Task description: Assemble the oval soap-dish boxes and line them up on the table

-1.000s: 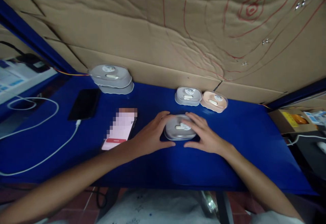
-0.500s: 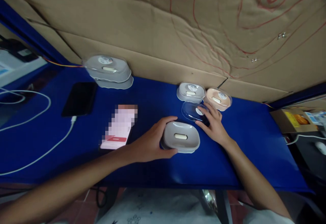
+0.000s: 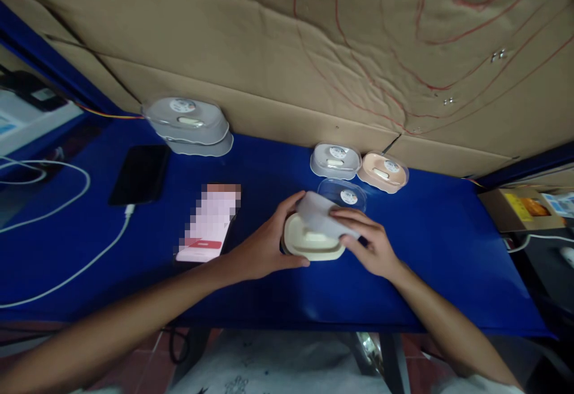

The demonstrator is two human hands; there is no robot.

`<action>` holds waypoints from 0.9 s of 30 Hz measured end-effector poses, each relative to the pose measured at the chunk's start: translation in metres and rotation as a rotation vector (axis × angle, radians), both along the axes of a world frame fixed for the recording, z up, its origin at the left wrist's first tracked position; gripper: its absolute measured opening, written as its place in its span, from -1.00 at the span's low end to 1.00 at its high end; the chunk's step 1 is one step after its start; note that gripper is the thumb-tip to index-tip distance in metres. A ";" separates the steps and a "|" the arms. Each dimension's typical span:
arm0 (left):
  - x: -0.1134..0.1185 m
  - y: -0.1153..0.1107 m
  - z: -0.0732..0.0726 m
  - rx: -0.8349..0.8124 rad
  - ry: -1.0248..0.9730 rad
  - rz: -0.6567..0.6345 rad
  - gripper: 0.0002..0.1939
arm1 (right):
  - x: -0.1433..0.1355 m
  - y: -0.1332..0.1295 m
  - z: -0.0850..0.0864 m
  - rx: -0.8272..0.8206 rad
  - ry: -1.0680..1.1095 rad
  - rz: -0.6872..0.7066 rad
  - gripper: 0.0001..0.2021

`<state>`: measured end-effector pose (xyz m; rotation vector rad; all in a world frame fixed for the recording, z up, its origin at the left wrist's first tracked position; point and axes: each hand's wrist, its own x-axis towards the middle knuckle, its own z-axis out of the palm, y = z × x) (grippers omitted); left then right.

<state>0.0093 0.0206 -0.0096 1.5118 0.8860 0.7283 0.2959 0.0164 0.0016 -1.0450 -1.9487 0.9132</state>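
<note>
As the right hand (image 3: pixel 371 247) lifts a seemingly tilted grey tray (image 3: pixel 316 211), the left hand (image 3: pixel 264 244) clasps the newly bared cream base (image 3: pixel 314 252) mid-frame.

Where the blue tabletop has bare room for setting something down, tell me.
Bare tabletop lies right of the right hand and peach container, between the forearms toward the front edge, and between the gray stack and gray container. Crowded: the cream dish, left hand, gray tray and clear lid cluster; leftward, black phone, lit phone.
</note>
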 end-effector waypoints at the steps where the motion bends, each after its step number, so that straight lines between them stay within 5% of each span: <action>1: -0.001 0.002 0.005 -0.153 -0.089 -0.004 0.24 | 0.004 0.002 0.001 -0.091 0.086 -0.071 -0.57; 4: -0.003 0.008 0.020 -0.590 -0.367 -0.039 -0.06 | 0.014 0.012 0.002 -0.352 0.323 -0.177 -0.35; 6: -0.004 0.009 0.024 -0.651 -0.420 -0.032 -0.09 | 0.018 0.017 0.002 -0.500 0.434 -0.186 -0.31; 9: -0.002 0.002 0.019 -0.361 -0.280 0.060 0.13 | 0.013 0.011 0.002 -0.510 0.408 -0.185 -0.40; 13: 0.001 -0.008 0.004 0.157 -0.164 0.134 0.25 | 0.000 -0.009 0.010 -0.080 0.026 0.045 -0.66; 17: 0.001 -0.003 -0.004 0.195 -0.099 0.088 0.23 | -0.007 -0.015 0.012 0.262 -0.283 0.188 -0.45; 23: -0.004 0.003 -0.013 0.298 0.068 0.046 0.18 | -0.007 -0.011 0.002 0.349 -0.473 0.187 -0.46; 27: -0.004 0.003 -0.017 0.388 0.213 -0.094 0.14 | -0.003 -0.009 0.000 0.371 -0.575 0.243 -0.37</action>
